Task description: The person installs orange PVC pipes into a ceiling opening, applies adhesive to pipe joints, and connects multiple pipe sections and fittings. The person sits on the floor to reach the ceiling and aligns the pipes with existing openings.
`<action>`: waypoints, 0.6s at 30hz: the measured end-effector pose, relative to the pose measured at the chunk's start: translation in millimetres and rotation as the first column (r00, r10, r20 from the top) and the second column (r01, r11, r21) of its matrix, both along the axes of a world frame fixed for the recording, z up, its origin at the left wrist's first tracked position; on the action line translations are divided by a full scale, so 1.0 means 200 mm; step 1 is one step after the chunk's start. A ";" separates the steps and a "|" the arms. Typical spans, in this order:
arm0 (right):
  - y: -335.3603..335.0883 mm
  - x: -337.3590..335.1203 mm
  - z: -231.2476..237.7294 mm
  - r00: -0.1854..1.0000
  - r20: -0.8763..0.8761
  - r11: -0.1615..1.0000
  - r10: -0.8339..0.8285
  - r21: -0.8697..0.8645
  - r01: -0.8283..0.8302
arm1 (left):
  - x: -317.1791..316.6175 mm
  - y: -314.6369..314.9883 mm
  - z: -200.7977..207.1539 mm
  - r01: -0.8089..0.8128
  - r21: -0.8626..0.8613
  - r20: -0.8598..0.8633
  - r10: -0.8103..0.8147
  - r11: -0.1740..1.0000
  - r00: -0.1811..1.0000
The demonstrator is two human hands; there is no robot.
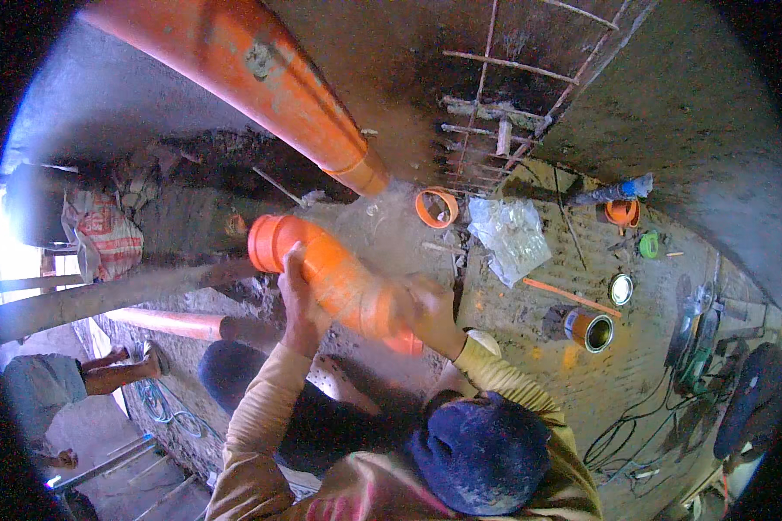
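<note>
Both my hands hold a bent orange plastic pipe fitting in front of me, tilted from upper left to lower right. My left hand grips it from below near the ribbed socket at its upper left end. Around the lower right end, my right hand is closed, slightly blurred. Beyond the fitting, a large orange pipe slants down from the upper left, its narrower end close to the ground. An orange pipe ring lies to the right of that end.
A clear plastic bag, an orange strip, an open can, a round lid and a green roll lie to the right. Cables run at the lower right. Rebar rises ahead. Another person's leg shows at left.
</note>
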State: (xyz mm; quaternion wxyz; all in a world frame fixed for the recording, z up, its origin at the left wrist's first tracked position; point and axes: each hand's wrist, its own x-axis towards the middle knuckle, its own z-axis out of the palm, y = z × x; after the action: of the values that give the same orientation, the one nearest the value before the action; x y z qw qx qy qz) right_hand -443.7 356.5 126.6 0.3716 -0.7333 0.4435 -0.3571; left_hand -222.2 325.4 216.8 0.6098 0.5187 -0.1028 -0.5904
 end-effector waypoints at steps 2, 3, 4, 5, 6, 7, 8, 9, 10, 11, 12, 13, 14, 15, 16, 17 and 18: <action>0.01 0.06 -0.01 0.985 0.110 0.979 -0.130 0.171 0.110 | 0.00 0.00 0.05 0.022 -0.091 0.194 -0.004 0.996 0.981; 0.01 0.08 -0.02 0.959 0.177 0.927 -0.222 0.344 0.151 | 0.02 0.00 0.06 0.034 -0.113 0.317 0.003 0.993 0.949; 0.02 0.12 -0.01 0.922 0.233 0.847 -0.311 0.509 0.157 | 0.06 0.03 0.04 0.006 -0.130 0.416 0.049 0.991 0.908; 0.03 0.12 -0.02 0.926 0.258 0.845 -0.276 0.524 0.106 | 0.07 0.05 0.00 -0.014 -0.148 0.504 0.087 0.989 0.859; 0.04 0.12 -0.05 0.928 0.283 0.841 -0.242 0.538 0.055 | 0.08 0.07 -0.03 -0.036 -0.162 0.586 0.125 0.986 0.801; 0.05 0.14 -0.07 0.927 0.318 0.836 -0.200 0.549 -0.008 | 0.17 0.12 -0.13 -0.026 -0.155 0.664 0.124 0.988 0.738; 0.06 0.15 -0.15 0.937 0.342 0.792 -0.073 0.590 -0.154 | 0.20 0.17 -0.18 -0.022 -0.163 0.599 0.117 0.986 0.792; 0.09 0.19 -0.24 0.924 0.379 0.722 0.053 0.624 -0.298 | 0.23 0.22 -0.23 -0.022 -0.170 0.535 0.111 0.985 0.838; 0.11 0.22 -0.30 0.888 0.425 0.623 0.178 0.650 -0.436 | 0.28 0.28 -0.27 -0.030 -0.173 0.468 0.109 0.984 0.877; 0.10 0.23 -0.19 0.912 0.362 0.571 0.191 0.715 -0.403 | 0.31 0.35 -0.29 0.063 -0.202 0.607 0.074 0.977 0.791; 0.04 0.18 0.06 0.933 0.292 0.524 0.209 0.772 -0.359 | 0.31 0.34 -0.24 0.013 -0.175 0.559 0.089 0.984 0.824; 0.03 0.10 0.11 0.938 0.282 0.572 0.201 0.743 -0.346 | 0.27 0.30 -0.19 -0.022 -0.156 0.498 0.098 0.988 0.862; 0.03 0.04 0.15 0.941 0.276 0.616 0.194 0.713 -0.336 | 0.24 0.27 -0.13 -0.058 -0.132 0.439 0.111 0.990 0.892; 0.09 -0.04 0.07 0.915 0.354 0.726 0.192 0.577 -0.375 | 0.32 0.26 -0.17 -0.078 -0.160 0.401 0.137 0.984 0.906; 0.09 -0.07 0.03 0.902 0.416 0.751 0.113 0.559 -0.352 | 0.39 0.27 -0.23 -0.086 -0.204 0.362 0.157 0.975 0.919; 0.09 -0.08 -0.01 0.876 0.481 0.774 0.044 0.538 -0.334 | 0.47 0.28 -0.27 -0.098 -0.248 0.325 0.178 0.964 0.929; 0.07 -0.08 -0.02 0.858 0.499 0.709 -0.124 0.649 -0.275 | 0.56 0.30 -0.32 -0.110 -0.289 0.284 0.196 0.951 0.939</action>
State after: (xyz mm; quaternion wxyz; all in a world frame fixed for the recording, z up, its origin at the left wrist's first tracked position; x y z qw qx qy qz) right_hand -458.8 371.4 121.7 0.7392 -0.4338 0.3993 -0.3255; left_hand -111.2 385.6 152.0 0.6952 0.5235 -0.2353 -0.4327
